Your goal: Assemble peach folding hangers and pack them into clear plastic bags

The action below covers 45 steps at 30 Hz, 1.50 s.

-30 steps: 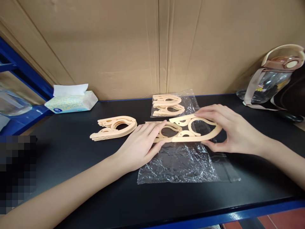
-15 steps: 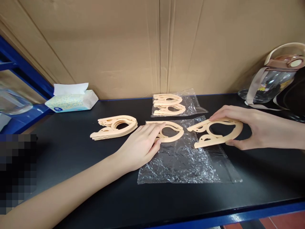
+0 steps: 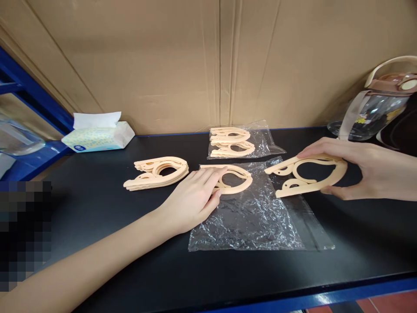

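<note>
My right hand point(image 3: 365, 167) grips a peach plastic folding hanger point(image 3: 309, 174) by its curved right end, holding it just over the right edge of a clear plastic bag point(image 3: 257, 217) that lies flat on the black table point(image 3: 97, 226). My left hand point(image 3: 192, 198) rests with fingers flat on a second hanger point(image 3: 233, 180) lying on the bag's far left corner. A stack of the same hangers point(image 3: 158, 173) sits to the left. Another bag filled with hangers point(image 3: 233, 142) lies behind.
A tissue pack point(image 3: 97, 132) stands at the back left beside blue shelf rails point(image 3: 29, 95). A clear water bottle with a strap point(image 3: 374, 111) stands at the back right. A cardboard wall point(image 3: 211, 61) closes the back. The table's blue front edge point(image 3: 325, 295) runs below.
My right hand pulled one hanger off the pair and carried it to the right, away from the hanger under my left hand. The left hand stayed put.
</note>
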{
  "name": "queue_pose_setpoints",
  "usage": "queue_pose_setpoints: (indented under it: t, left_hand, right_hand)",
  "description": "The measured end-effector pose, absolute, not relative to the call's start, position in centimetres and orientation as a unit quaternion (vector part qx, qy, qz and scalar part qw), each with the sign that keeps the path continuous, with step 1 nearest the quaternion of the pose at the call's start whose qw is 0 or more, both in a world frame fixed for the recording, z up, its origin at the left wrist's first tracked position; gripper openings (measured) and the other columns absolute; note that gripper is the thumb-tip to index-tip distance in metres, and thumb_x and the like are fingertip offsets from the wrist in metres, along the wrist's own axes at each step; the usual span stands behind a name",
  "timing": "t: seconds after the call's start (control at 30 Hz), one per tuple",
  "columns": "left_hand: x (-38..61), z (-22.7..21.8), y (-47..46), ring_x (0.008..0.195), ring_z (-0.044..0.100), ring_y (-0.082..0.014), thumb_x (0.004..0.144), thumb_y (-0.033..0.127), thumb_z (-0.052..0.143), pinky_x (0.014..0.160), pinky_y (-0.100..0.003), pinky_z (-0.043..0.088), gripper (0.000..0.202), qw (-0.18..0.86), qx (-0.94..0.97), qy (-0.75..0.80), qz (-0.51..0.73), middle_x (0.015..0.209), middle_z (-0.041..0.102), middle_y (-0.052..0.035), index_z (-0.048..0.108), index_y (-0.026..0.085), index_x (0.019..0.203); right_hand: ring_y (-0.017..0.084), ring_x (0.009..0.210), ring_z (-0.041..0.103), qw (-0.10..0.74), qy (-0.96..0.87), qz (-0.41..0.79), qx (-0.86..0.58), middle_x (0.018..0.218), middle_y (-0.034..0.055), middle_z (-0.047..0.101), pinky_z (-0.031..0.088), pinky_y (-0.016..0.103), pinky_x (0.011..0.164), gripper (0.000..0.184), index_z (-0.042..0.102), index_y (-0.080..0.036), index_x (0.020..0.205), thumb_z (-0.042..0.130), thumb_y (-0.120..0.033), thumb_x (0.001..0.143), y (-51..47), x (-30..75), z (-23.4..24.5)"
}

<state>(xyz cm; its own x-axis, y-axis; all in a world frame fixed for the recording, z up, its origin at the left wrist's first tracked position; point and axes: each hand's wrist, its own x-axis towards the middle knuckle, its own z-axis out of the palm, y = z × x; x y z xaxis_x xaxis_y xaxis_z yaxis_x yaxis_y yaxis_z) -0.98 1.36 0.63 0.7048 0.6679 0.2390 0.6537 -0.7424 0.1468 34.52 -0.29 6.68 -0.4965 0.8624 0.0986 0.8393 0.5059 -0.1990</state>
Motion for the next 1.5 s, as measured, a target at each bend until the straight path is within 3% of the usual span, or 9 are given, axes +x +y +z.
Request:
queue_pose_setpoints:
  t: [0.2,0.4,0.87,1.2,1.5]
  left_hand:
    - [-1.0,0.7,1.2,0.123,0.052,-0.0237,0.100,0.026,0.038,0.106,-0.042,0.040,0.044,0.033,0.923,0.357,0.138,0.141,0.053,-0.0114,0.040,0.011,0.142]
    - [-1.0,0.9,1.3,0.122,0.051,-0.0240,0.100,0.027,0.039,0.102,-0.041,0.042,0.042,0.033,0.919,0.366,0.141,0.139,0.054,-0.0100,0.043,0.014,0.140]
    - [-0.9,1.0,1.2,0.118,0.055,-0.0268,0.100,0.030,0.042,0.099,-0.043,0.045,0.038,0.022,0.924,0.355,0.144,0.135,0.056,-0.0125,0.048,0.014,0.134]
    - [-0.9,0.8,1.1,0.113,0.057,-0.0260,0.102,0.027,0.040,0.098,-0.041,0.046,0.034,-0.020,0.929,0.342,0.139,0.129,0.060,-0.0118,0.051,0.012,0.131]
    - [-0.9,0.6,1.2,0.113,0.058,-0.0267,0.103,0.027,0.038,0.097,-0.041,0.048,0.035,-0.046,0.929,0.341,0.136,0.128,0.060,-0.0127,0.050,0.012,0.131]
  right_hand:
    - [0.022,0.099,0.065,0.089,-0.886,0.082,-0.447,0.117,-0.0002,0.064,0.054,0.031,0.081,0.051,0.056,-0.033,0.121,0.071,-0.036,0.073,-0.4,32.6,6.1]
    - [0.024,0.110,0.061,0.121,-0.899,0.075,-0.415,0.125,0.0013,0.059,0.051,0.037,0.092,0.050,0.052,-0.034,0.126,0.067,-0.040,0.079,-0.2,31.9,5.3]
    - [0.025,0.101,0.064,0.196,-0.864,0.007,-0.463,0.121,0.0016,0.061,0.053,0.035,0.082,0.050,0.051,-0.033,0.125,0.065,-0.047,0.079,-1.2,32.9,6.8]
    - [0.022,0.104,0.063,0.207,-0.864,0.029,-0.458,0.122,-0.0002,0.060,0.053,0.029,0.083,0.053,0.049,-0.033,0.128,0.066,-0.046,0.079,-1.5,32.6,7.1]
    - [0.026,0.102,0.063,0.160,-0.856,0.003,-0.492,0.122,0.0016,0.061,0.053,0.036,0.080,0.050,0.052,-0.033,0.122,0.065,-0.049,0.077,-0.8,34.2,6.8]
